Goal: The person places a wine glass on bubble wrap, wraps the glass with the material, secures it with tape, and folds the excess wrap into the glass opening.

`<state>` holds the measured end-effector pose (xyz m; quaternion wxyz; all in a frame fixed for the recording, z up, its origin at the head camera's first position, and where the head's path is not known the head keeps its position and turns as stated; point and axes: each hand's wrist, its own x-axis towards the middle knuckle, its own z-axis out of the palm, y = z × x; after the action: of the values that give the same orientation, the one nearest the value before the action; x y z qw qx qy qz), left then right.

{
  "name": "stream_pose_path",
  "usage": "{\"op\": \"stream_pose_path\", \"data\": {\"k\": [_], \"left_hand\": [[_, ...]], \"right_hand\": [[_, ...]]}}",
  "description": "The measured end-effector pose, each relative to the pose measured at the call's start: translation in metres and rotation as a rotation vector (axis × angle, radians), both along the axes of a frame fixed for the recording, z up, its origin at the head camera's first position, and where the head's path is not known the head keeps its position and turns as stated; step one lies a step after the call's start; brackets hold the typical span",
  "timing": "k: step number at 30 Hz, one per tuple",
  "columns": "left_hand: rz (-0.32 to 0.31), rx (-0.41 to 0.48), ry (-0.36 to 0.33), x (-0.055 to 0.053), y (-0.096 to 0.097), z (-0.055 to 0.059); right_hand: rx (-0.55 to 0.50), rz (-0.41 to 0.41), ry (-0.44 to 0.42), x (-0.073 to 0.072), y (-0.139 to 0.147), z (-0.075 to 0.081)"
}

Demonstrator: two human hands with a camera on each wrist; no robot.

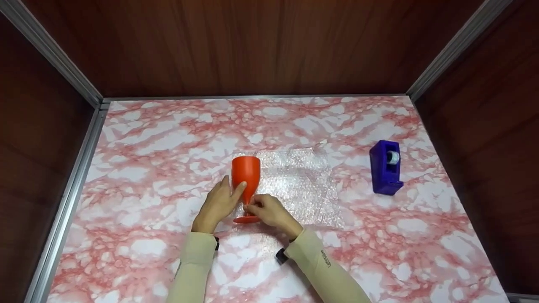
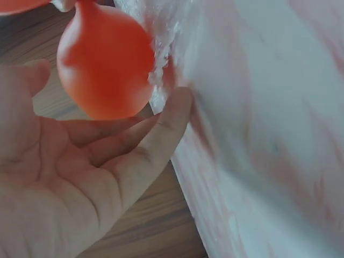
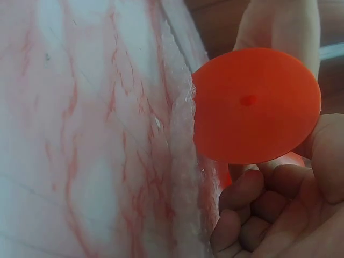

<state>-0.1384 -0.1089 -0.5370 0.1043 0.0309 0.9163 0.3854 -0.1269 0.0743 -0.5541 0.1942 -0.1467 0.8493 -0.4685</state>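
Note:
An orange goblet (image 1: 246,170) lies on its side over the left part of a clear bubble wrap sheet (image 1: 294,185), its bowl pointing away and its round foot (image 3: 258,107) toward the person. My right hand (image 1: 271,210) pinches the stem just above the foot between thumb and finger, the other fingers curled in. On the left of the bowl is my left hand (image 1: 219,204), its thumb over the bowl in the head view. In the left wrist view its fingers (image 2: 156,140) stretch out below the bowl, one fingertip at the edge of the wrap.
A purple tape dispenser (image 1: 385,168) with a roll of clear tape stands on the right side of the table. The red-and-white marbled tabletop (image 1: 168,134) is bounded by dark wood panels (image 1: 252,46) at the back and both sides, with metal rails (image 1: 67,193) along the edges.

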Motion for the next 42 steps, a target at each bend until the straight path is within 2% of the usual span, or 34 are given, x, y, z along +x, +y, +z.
{"op": "stream_pose_path", "data": {"k": [7, 13, 17, 22, 24, 29, 31, 36, 42], "left_hand": [[0.065, 0.104, -0.039, -0.009, 0.004, -0.003], [0.155, 0.128, -0.025, -0.011, 0.007, -0.006], [0.195, 0.19, -0.025, -0.012, 0.007, -0.005], [0.213, 0.267, -0.027, -0.013, 0.009, -0.004], [0.215, 0.272, -0.018, -0.013, 0.01, -0.003], [0.223, 0.245, 0.019, -0.013, 0.014, -0.001], [0.229, 0.231, 0.027, -0.013, 0.015, -0.001], [0.229, 0.208, 0.039, -0.014, 0.017, -0.003], [0.222, 0.213, 0.046, -0.015, 0.018, -0.005]], "right_hand": [[0.001, -0.007, -0.003, 0.001, 0.001, 0.0], [-0.009, -0.004, -0.016, 0.001, 0.001, -0.001], [-0.016, -0.008, -0.005, 0.001, 0.002, -0.002], [-0.033, -0.07, 0.019, 0.002, 0.004, 0.0], [-0.028, -0.116, 0.06, 0.002, 0.005, 0.0], [0.025, -0.171, 0.25, 0.0, 0.009, -0.001], [0.004, -0.166, 0.313, -0.001, 0.011, 0.0], [-0.1, -0.135, 0.395, -0.003, 0.015, 0.003], [-0.025, -0.089, 0.48, -0.007, 0.022, 0.002]]}}
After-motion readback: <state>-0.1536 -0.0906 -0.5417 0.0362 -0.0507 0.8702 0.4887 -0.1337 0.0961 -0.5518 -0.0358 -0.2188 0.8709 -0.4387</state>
